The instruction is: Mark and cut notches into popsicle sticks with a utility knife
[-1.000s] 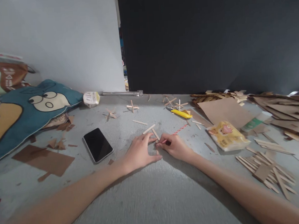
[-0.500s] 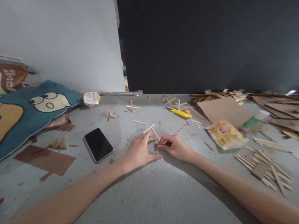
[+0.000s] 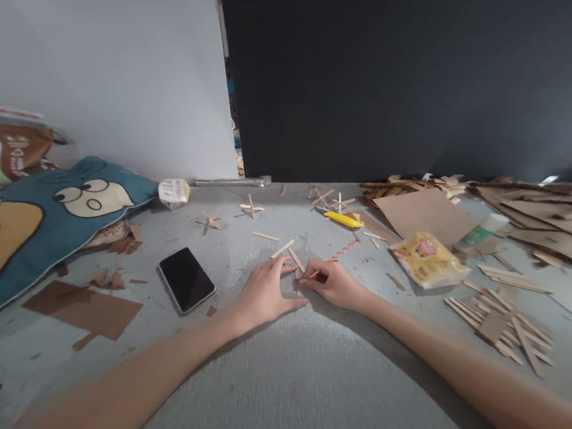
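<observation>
My left hand [image 3: 265, 292] curves around a short wooden craft stick [image 3: 297, 280] on the tabletop, its fingers at the far end and its thumb at the near end. My right hand [image 3: 337, 283] pinches a red-and-white striped pencil [image 3: 342, 251] in a writing grip, with the tip down at that stick. Just beyond my fingertips lie a wooden stick [image 3: 297, 256] and, to its left, another stick [image 3: 283, 248]. A thin loose stick [image 3: 264, 235] rests farther back.
A phone [image 3: 187, 279] lies left of my hands, near brown cardboard [image 3: 84, 308] and a blue cushion [image 3: 71, 220]. Behind are crossed-stick pieces [image 3: 251, 207] and a yellow cutter [image 3: 344, 219]. To the right are a yellow packet [image 3: 429, 260], a glue stick [image 3: 483, 232] and a stick pile [image 3: 502, 323].
The whole view shifts slightly, with things a little farther left. Both hands keep almost the same pose around the stick and the pencil.
</observation>
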The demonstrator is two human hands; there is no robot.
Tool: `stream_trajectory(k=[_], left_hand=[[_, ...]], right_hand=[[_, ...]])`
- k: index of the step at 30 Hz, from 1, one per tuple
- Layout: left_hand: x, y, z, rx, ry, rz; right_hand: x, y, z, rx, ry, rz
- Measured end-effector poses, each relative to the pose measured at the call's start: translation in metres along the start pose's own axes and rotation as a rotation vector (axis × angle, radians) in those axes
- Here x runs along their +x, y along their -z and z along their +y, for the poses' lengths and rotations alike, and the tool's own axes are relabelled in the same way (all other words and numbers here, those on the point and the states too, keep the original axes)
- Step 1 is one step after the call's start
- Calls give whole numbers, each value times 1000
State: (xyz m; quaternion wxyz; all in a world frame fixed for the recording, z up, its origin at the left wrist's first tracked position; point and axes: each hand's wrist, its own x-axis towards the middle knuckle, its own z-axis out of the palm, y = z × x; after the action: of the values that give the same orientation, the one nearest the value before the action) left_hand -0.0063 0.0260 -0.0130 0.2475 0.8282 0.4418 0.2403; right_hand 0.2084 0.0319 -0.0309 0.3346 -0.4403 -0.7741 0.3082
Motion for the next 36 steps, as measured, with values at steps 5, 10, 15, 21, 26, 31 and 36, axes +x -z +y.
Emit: stream_trajectory(k=[5, 10, 15, 21, 26, 31, 36], left_hand=[[0, -1, -1, -2, 8, -3], [1, -2, -2, -11, 12, 0], [0, -4, -3, -15, -2, 22], [0, -1, 0, -20, -4, 17], [-1, -1, 2, 1, 1, 10], [-1, -2, 1, -4, -8, 20], [-1, -2, 1, -9, -15, 17]], right_hand=[[0, 0, -2, -41, -15, 60], [0, -1, 1, 42, 25, -40], [1, -1, 4, -26, -21, 62], [1, 0, 2, 91, 32, -72], [2, 0, 1, 0, 4, 55], [1, 0, 3, 108, 18, -55], [2, 1, 4, 40, 1, 31]])
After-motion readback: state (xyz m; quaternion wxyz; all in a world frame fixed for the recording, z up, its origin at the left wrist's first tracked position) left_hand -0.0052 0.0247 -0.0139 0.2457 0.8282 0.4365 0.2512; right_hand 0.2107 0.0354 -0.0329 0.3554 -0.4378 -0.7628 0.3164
